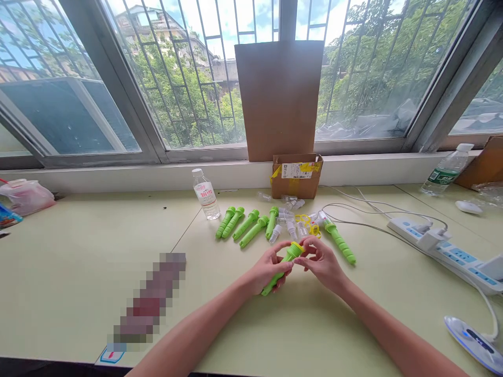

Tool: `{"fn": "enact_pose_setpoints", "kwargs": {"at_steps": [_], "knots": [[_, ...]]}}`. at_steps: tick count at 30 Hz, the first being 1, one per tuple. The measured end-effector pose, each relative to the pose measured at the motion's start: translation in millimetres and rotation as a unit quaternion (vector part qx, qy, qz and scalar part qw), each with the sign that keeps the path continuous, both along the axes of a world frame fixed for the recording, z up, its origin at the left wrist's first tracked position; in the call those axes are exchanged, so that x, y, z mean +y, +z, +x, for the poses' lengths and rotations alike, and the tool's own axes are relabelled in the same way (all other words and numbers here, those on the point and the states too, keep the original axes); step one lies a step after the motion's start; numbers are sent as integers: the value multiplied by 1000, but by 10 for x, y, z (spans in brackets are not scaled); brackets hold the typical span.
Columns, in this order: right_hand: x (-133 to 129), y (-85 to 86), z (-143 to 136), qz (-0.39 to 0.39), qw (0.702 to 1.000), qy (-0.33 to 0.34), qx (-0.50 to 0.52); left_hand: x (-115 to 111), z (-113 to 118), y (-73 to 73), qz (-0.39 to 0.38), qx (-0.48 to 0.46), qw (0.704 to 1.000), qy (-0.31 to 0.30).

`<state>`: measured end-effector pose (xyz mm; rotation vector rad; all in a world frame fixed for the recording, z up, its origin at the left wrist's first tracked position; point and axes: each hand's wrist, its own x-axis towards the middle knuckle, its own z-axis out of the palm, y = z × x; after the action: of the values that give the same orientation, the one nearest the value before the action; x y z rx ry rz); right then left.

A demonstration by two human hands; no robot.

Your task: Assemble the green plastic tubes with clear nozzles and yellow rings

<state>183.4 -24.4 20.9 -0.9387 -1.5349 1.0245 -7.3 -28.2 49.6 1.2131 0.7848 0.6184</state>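
My left hand (271,269) is wrapped round a green ribbed plastic spike (271,285), tilted with its threaded end up and to the right. At that threaded end sits a yellow ring (297,247), and the fingertips of my right hand (320,262) pinch it. Beyond my hands lie several more green spikes (246,225) in a loose row. Beside them is a pile of clear plastic caps (291,228) with yellow rings (315,229) among them. Another green spike (341,245), with a clear and white piece on its end, lies to the right.
A small cardboard box (296,180) stands behind the parts, with a brown board (281,99) behind it. One water bottle (206,195) is at the left, another bottle (446,170) at the far right. Cables run to a white power strip (451,251). A blurred-out item (149,298) lies front left.
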Motion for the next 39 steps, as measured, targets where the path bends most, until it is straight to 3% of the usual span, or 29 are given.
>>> {"fn": "enact_pose_setpoints", "kwargs": {"at_steps": [15, 27, 39], "knots": [[-23, -14, -18, 29, 998, -39, 26, -36, 41, -46, -59, -62, 996, -16], [-53, -39, 1, 16, 1000, -3, 18, -21, 36, -65, -96, -119, 987, -47], [-42, -66, -34, 47, 998, -29, 23, 25, 1, -46, -110, -113, 985, -73]]}}
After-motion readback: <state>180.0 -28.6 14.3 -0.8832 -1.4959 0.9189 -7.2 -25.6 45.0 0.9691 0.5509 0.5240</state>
